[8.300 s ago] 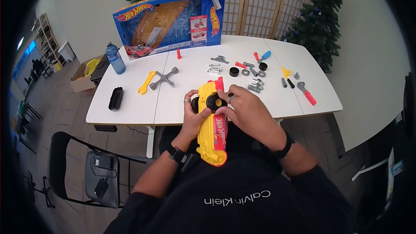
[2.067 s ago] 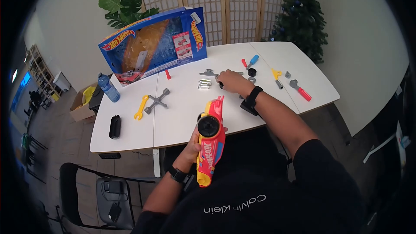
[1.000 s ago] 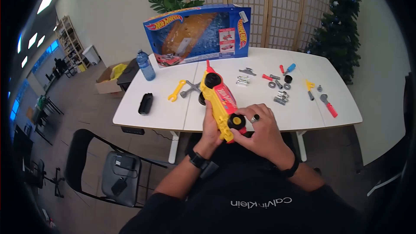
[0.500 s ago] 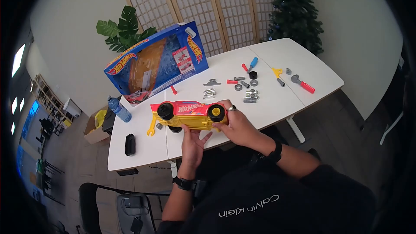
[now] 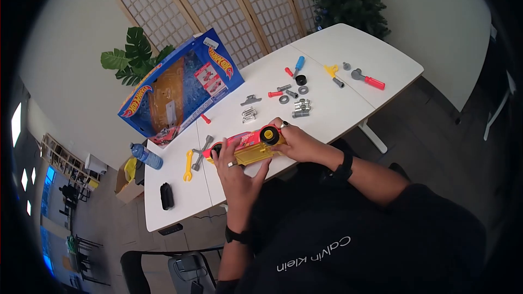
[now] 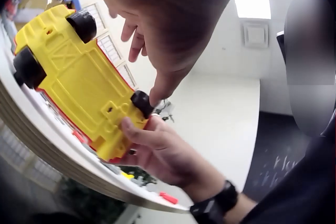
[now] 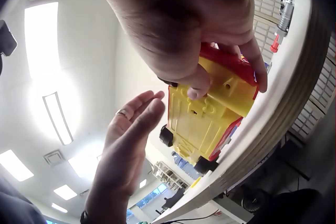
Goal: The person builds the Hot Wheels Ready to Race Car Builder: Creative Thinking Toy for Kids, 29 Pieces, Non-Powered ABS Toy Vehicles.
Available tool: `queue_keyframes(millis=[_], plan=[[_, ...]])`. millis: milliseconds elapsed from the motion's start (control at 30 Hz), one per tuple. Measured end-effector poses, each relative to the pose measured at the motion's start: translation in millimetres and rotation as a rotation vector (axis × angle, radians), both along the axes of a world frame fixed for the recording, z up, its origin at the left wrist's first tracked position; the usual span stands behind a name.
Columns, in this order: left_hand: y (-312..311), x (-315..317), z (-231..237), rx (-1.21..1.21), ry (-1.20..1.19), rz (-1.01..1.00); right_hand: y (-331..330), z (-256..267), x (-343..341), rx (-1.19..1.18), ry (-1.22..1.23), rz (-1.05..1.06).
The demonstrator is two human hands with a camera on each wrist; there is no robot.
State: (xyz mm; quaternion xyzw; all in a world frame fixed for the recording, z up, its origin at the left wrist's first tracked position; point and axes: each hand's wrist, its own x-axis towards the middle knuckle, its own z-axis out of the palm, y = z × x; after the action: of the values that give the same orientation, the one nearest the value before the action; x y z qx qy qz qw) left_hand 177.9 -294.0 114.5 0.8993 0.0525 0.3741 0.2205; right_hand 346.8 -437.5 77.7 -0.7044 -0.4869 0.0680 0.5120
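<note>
Table: white top (image 5: 354,46), its near edge showing bare plywood-like layers in the wrist views.
Room: a folding screen (image 5: 188,0), a decorated tree (image 5: 348,0) and a leafy plant (image 5: 139,49) are set behind; a chair (image 5: 188,275) is placed near the table's left end.
Packaging: blue Hot Wheels box (image 5: 188,87), stood at the far edge.
Left-end items: water bottle (image 5: 147,156), black tray (image 5: 166,196), yellow wrench (image 5: 188,166).
Right-end item: red-handled hammer (image 5: 375,83), laid flat.
Toy car (image 5: 250,155): held on its side at the table's near edge, yellow underside turned toward the person.
Right hand (image 5: 297,141): clamped on one end of the car, thumb pressed to the underside.
Left hand (image 5: 239,177): fingers extended, thumb spread wide of them, beside the car; whether it is touched cannot be told.
</note>
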Motion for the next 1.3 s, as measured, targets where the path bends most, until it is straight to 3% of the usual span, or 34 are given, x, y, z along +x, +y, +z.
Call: queue_keyframes(millis=[33, 300, 400, 500, 567, 633, 700, 767, 867, 1100, 1167, 1233, 1300], plan=[[-1, 3, 1, 0.359, -0.060, 0.117, 0, -2, -1, 0.046, 0.003, 0.048], [16, 30, -13, 0.434, 0.118, -0.018, -6, -1, -11, -0.044, 0.089, 0.124], [18, 37, -3, 0.487, 0.164, -0.047, -5, -1, -4, -0.144, 0.023, 0.085], [18, 42, -6, 0.515, 0.125, -0.087, -13, -3, 9, -0.112, -0.242, 0.037], [18, 42, -10, 0.510, 0.137, -0.050, -26, 20, 39, -0.266, -0.260, 0.058], [14, 40, -8, 0.485, 0.134, -0.037, -32, 28, 82, -0.110, -0.340, -0.119], [12, 37, -9, 0.467, 0.137, -0.034, -28, 65, 97, -0.166, -0.350, -0.377], [12, 37, -8, 0.446, 0.136, -0.045, -15, 75, 118, -0.304, -0.457, -0.352], [10, 38, -7, 0.426, 0.117, -0.057, 21, 24, 181, -0.395, -0.772, -0.163], [12, 37, -6, 0.433, 0.118, -0.039, 61, 9, 179, -0.628, -0.704, -0.104], [13, 38, -7, 0.435, 0.083, -0.057, 65, 6, 179, -0.644, -0.694, -0.071], [15, 40, -8, 0.439, 0.087, -0.052, 63, -3, 180, -0.495, -0.651, -0.061], [15, 41, -8, 0.453, 0.067, -0.045, 63, -7, 183, -0.556, -0.554, -0.054]])
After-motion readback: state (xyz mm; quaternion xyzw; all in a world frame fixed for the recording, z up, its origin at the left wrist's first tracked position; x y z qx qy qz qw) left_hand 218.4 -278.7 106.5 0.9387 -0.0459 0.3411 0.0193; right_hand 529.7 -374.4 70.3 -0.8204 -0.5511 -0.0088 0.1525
